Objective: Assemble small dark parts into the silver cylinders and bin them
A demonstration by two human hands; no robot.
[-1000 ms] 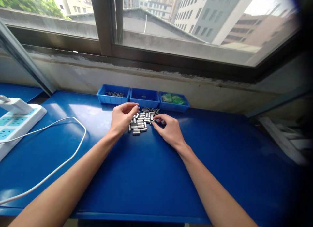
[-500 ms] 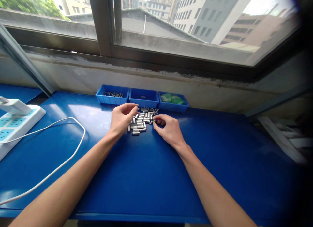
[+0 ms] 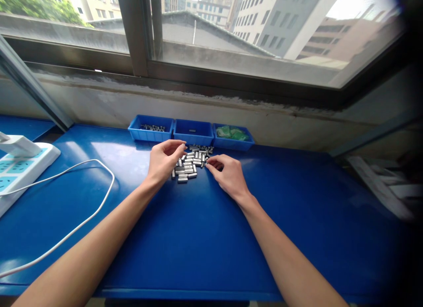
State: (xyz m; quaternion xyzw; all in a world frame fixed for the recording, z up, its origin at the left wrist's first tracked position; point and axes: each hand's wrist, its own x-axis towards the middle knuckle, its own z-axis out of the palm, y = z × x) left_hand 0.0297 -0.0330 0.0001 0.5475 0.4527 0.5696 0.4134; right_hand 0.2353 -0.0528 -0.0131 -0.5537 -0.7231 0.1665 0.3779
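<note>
Small metal blocks [image 3: 187, 170], short and silvery with dark sides, lie in a loose pile on the blue table. Behind them, smaller metal pieces [image 3: 201, 148] that look like screws are scattered. My left hand [image 3: 161, 160] hovers at the pile's left edge, thumb and index fingertips close together; whatever may be between them is too small to tell. On the right edge of the pile, my right hand [image 3: 228, 171] has thumb and index finger pinched beside the small pieces. Its fingertips hide what they grip.
Three blue bins stand behind the pile: the left bin [image 3: 135, 129] holds small metal parts, the middle bin [image 3: 193, 139] one metal block, the right bin [image 3: 233, 144] green packets. A white power strip [image 3: 49, 151] and a white cable [image 3: 95, 213] lie left, on the blue table [image 3: 198, 245].
My right thumb and index finger have closed together at the right side of the pile. My left hand has hardly moved. The view has shifted very slightly.
</note>
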